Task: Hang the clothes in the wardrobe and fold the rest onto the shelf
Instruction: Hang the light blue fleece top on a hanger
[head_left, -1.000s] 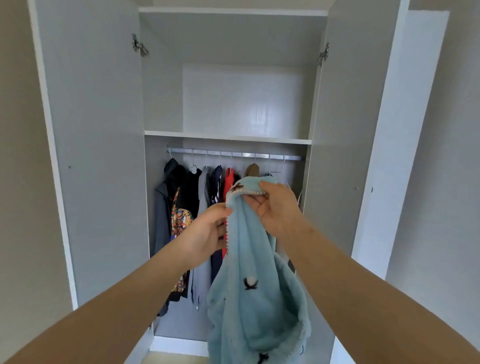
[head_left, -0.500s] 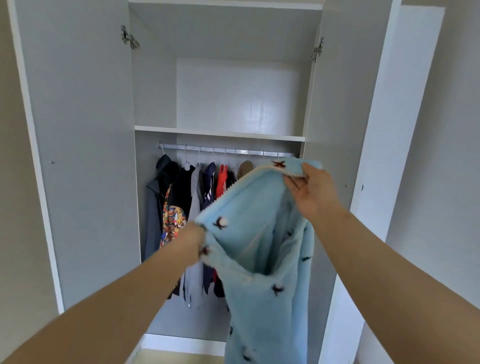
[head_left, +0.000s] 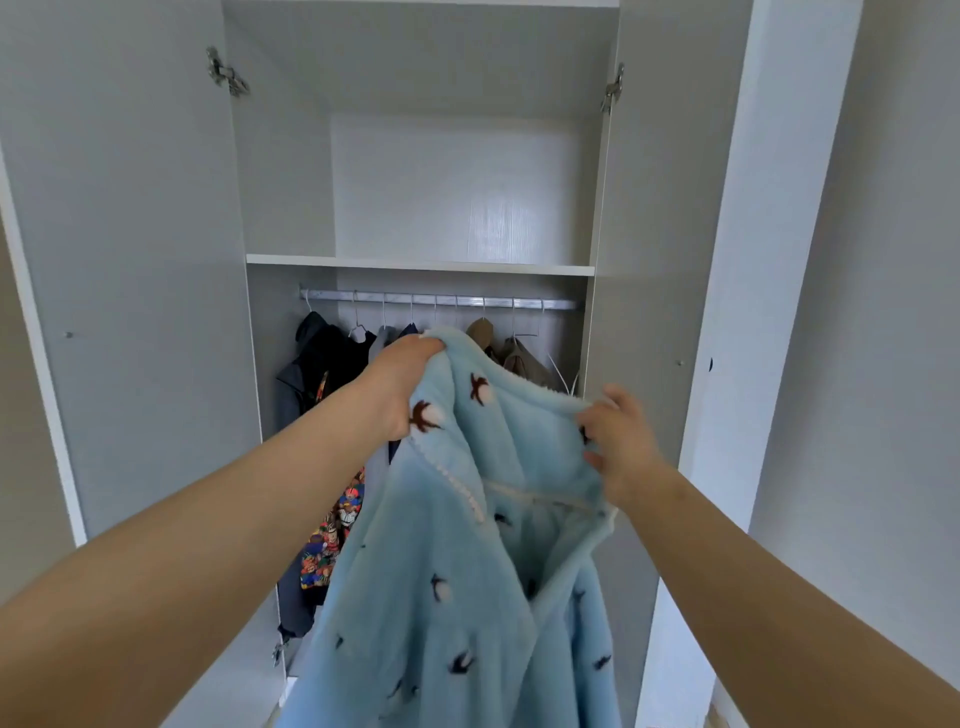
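Shelf (head_left: 421, 266): above both hands, running across the wardrobe (head_left: 457, 171) from side to side.
Rail (head_left: 441, 301): just under the shelf, above and beyond the left hand (head_left: 400, 384); wire hangers (head_left: 383, 314) hooked along it.
Hung clothes (head_left: 324, 358): behind and left of the left hand; dark and grey pieces, with a bright print piece (head_left: 337, 525) under the left forearm.
Tan piece (head_left: 480, 332): on the rail between the hands, farther back, peeking over the robe (head_left: 457, 597).
Left door (head_left: 130, 260): swung open, outside the left arm.
Right door (head_left: 649, 234): swung open, directly behind the right hand (head_left: 621, 441).
In the way: the robe itself, hanging between the hands and the hung clothes, hiding the middle and right of the rail's load.
Robe place: in the air before the wardrobe opening, below the rail, strung between both hands and falling past the lower edge of view.
Robe look: pale blue fleece, scattered with small dark bird shapes, some beside white puffs; white bobble trim along one edge; top edge sagging between the hands, a gap open below it near the right hand.
Left hand: the higher one, fingers curled over the robe's top edge, gripping it.
Right hand: lower, fingers and thumb closed on the robe's edge, holding it.
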